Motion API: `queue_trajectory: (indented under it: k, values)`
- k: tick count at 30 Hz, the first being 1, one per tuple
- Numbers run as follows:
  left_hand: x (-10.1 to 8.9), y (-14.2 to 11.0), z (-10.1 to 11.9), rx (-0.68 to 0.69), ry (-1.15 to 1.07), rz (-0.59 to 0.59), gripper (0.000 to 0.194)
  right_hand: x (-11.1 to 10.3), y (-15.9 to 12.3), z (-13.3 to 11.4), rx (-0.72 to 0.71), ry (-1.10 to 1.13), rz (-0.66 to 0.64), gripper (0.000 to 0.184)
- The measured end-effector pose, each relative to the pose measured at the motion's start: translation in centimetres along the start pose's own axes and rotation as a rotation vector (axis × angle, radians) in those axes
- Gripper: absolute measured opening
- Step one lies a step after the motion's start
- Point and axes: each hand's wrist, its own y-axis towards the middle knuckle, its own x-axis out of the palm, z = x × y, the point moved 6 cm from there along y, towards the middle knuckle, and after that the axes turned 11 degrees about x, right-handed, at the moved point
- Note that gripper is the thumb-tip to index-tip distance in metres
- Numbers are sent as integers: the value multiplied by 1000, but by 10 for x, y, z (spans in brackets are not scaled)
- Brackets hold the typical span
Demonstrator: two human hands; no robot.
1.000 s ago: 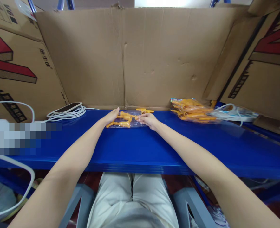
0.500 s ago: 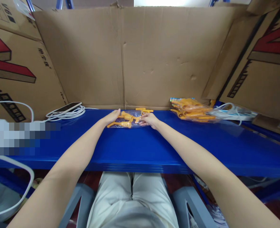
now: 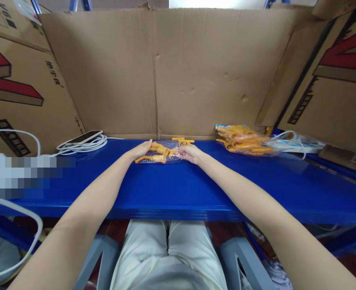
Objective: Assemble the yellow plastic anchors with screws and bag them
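A clear plastic bag with orange plastic toy pieces (image 3: 158, 154) lies on the blue table (image 3: 178, 185) near its far edge. My left hand (image 3: 140, 150) rests at the bag's left end, fingers stretched along it. My right hand (image 3: 188, 153) pinches the bag's right end, fingers curled on the plastic. One loose orange piece (image 3: 182, 141) lies just behind the bag, by the cardboard wall.
A pile of bagged orange toys (image 3: 244, 140) sits at the right rear, next to a white power strip with cables (image 3: 295, 144). A phone on coiled white cable (image 3: 85, 139) lies at the left rear. Cardboard walls (image 3: 171, 72) enclose the table on three sides.
Both hands stay on the bag; the right hand has shifted slightly left along its end. The view has drifted a little.
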Motion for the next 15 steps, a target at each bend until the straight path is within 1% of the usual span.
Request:
queue_trajectory:
  k: [1,4,7,10,12,15]
  values:
    - [0,0,0,-6,1,-3,72,0,1,0,10,24,8,10]
    - [5,-1,4,-11,-30,-45,69,-1,-1,1,55,27,35,17]
    - [10,-2,8,-8,-74,-74,67,-3,-4,1,122,-64,41,21]
    - [11,-1,7,-38,-56,-45,65,-4,-6,3,191,-181,23,23]
    - [11,-1,5,-57,-34,-38,64,-6,-6,3,189,-233,34,25]
    - [12,0,3,-54,-38,-41,63,-6,-7,1,140,-329,53,26]
